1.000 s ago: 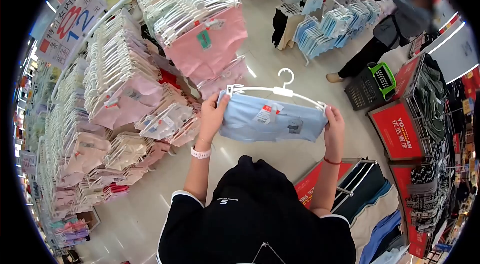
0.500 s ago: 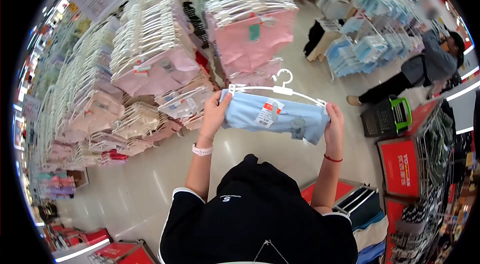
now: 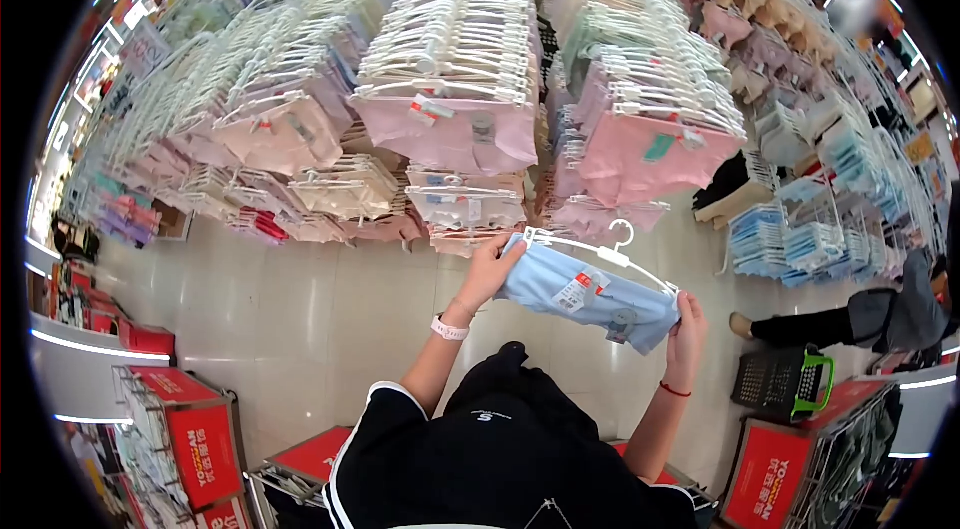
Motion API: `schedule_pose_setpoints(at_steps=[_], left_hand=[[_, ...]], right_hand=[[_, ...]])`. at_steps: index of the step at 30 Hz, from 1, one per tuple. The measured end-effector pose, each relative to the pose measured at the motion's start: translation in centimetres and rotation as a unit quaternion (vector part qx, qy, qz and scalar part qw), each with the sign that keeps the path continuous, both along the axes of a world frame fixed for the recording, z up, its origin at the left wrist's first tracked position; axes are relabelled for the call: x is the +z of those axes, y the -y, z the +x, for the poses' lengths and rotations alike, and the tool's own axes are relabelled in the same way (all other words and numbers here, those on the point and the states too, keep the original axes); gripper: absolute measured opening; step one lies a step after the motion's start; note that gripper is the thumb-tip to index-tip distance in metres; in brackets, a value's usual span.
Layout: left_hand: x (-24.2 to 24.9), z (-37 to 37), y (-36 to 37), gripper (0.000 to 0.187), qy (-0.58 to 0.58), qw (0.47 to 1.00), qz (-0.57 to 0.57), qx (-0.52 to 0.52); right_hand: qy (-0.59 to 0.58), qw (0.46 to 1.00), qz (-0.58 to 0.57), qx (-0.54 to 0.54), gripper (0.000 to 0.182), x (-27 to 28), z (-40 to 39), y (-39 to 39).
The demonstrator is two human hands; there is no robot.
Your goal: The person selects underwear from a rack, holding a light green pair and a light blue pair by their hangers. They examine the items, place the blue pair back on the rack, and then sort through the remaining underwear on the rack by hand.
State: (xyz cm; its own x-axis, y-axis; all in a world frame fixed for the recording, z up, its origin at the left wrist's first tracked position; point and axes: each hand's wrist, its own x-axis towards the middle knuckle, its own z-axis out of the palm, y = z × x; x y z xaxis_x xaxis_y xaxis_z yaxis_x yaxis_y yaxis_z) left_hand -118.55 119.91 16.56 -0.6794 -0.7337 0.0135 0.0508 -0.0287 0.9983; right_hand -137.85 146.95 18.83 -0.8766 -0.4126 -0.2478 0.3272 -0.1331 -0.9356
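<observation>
A pair of light blue underpants (image 3: pixel 535 277) hangs clipped to a white plastic hanger (image 3: pixel 614 256), held up in front of my chest. At its left end my left hand (image 3: pixel 489 272) pinches the cloth beside the hanger clip. The fingers of my right hand (image 3: pixel 687 333) close around the opposite end, next to the other clip. A white and red price tag (image 3: pixel 580 291) lies across the front of the cloth, and a grey printed figure (image 3: pixel 622 320) shows near the right side. The garment slopes down to the right, hook pointing up.
Racks packed with pink underwear (image 3: pixel 450 134) on white hangers stand ahead. Blue garments (image 3: pixel 760 237) hang at the right. A person (image 3: pixel 895 309) stands there by a black basket (image 3: pixel 768 379) with a green handle. Red-sided display bins (image 3: pixel 200 444) stand behind me.
My view has swung left, so the racks and the other person appear farther right and lower. Both hands still hold the underpants and hanger, which now tilt more downward to the right.
</observation>
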Motion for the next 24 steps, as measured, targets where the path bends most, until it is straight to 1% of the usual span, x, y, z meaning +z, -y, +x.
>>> schedule_pose_setpoints(at_steps=[4,5,8,10,12,14,15,18,19,21,22,24], left_hand=[[-0.2,2.7,2.4,0.022,0.036,0.998,-0.028,0.046],[2.7,3.2,2.3,0.021,-0.005,0.998,-0.007,0.062],[3.4,5.6,6.2,0.021,-0.009,0.988,-0.095,0.123],[6.0,6.4,8.2,0.023,-0.066,0.975,-0.105,0.183],[8.5,7.5,10.3,0.022,-0.045,0.960,-0.099,0.256],[9.7,8.1,13.6,0.023,-0.100,0.952,-0.153,0.244],[10.2,8.4,15.1,0.023,-0.126,0.946,-0.181,0.239],[9.7,9.0,18.3,0.023,-0.147,0.946,-0.159,0.241],[9.8,9.1,18.5,0.024,-0.137,0.947,-0.150,0.251],[9.4,9.5,19.4,0.023,-0.113,0.945,-0.170,0.255],[9.2,9.6,19.8,0.023,-0.102,0.944,-0.179,0.257],[8.7,9.7,20.7,0.024,-0.123,0.943,-0.174,0.256]], right_hand=[[-0.034,0.996,0.036,0.069,0.021,2.0,-0.1,3.1],[-0.048,0.994,0.049,0.081,0.022,3.1,0.2,4.3],[-0.128,0.975,0.050,0.175,0.023,6.3,0.3,8.4],[-0.165,0.959,0.032,0.227,0.024,7.7,0.2,11.8],[-0.170,0.948,-0.002,0.269,0.025,9.9,1.0,15.5],[-0.176,0.939,0.003,0.296,0.026,11.3,1.5,19.0],[-0.189,0.934,-0.001,0.303,0.026,11.2,1.3,20.7],[-0.215,0.922,-0.016,0.321,0.025,9.1,0.5,25.3],[-0.212,0.922,-0.021,0.324,0.025,8.7,0.5,26.4],[-0.203,0.923,-0.027,0.326,0.024,7.9,0.5,27.8],[-0.226,0.919,-0.034,0.321,0.024,7.7,0.4,28.4],[-0.271,0.910,-0.047,0.311,0.024,7.3,0.2,29.5]])
